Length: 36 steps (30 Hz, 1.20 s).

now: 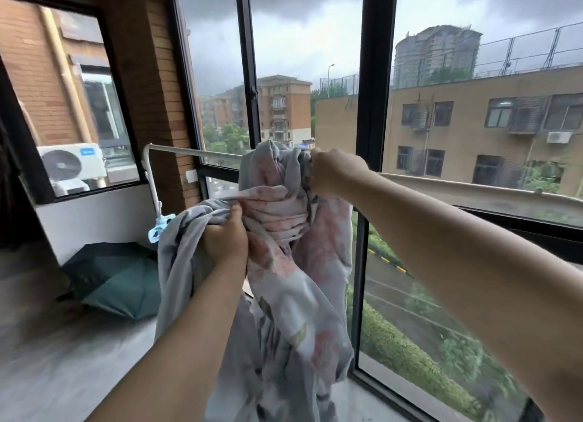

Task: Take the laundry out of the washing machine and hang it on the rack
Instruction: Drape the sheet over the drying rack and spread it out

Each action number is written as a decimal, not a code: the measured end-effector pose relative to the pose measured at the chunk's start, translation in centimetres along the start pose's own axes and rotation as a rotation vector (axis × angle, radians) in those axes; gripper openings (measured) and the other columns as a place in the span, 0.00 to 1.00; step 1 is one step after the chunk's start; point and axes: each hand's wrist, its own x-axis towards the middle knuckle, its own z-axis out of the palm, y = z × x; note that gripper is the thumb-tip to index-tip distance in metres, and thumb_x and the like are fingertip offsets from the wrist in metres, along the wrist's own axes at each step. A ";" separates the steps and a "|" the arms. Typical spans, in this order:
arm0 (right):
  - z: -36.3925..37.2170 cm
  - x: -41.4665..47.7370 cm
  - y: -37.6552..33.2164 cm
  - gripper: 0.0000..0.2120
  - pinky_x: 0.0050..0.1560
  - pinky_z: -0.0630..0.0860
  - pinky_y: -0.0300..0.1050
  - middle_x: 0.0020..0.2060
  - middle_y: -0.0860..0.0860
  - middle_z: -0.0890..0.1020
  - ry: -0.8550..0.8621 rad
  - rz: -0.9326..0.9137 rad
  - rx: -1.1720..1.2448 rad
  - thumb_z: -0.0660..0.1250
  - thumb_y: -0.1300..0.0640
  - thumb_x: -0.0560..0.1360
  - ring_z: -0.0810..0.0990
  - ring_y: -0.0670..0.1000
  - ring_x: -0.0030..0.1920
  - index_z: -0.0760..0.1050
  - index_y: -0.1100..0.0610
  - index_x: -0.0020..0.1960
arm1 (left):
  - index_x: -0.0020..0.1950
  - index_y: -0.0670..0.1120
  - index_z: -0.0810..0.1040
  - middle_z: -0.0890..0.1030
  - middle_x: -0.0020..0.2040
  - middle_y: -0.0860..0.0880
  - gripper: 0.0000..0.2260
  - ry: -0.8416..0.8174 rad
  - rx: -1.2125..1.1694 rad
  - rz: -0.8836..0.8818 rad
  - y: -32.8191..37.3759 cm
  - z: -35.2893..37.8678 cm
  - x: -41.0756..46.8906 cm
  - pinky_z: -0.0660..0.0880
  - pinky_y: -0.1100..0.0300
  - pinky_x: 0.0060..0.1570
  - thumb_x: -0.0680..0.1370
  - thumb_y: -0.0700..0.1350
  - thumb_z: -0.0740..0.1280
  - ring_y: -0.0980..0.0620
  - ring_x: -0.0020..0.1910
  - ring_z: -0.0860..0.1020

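A grey sheet with a pink flower print (293,263) hangs bunched over the white rail of the drying rack (189,151), which runs along the window from the left corner to the far right. My left hand (225,241) grips a fold of the sheet below the rail. Higher up, at rail height, my right hand (331,172) grips the sheet's top edge. The lower part of the sheet drops down toward the floor between my arms. No washing machine is in view.
An open dark green umbrella (116,282) lies on the grey floor at the left. A light blue clip hanger (159,226) dangles from the rack's left post. Black-framed windows (373,74) stand right behind the rail.
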 end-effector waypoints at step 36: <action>6.1 -8.4 -1.8 0.25 0.57 0.65 0.57 0.58 0.58 0.68 0.280 0.162 -0.157 0.66 0.60 0.63 0.67 0.62 0.59 0.69 0.55 0.60 | 0.72 0.51 0.66 0.79 0.61 0.50 0.38 -0.703 0.407 0.243 -3.5 1.1 0.8 0.77 0.51 0.58 0.67 0.64 0.73 0.46 0.57 0.79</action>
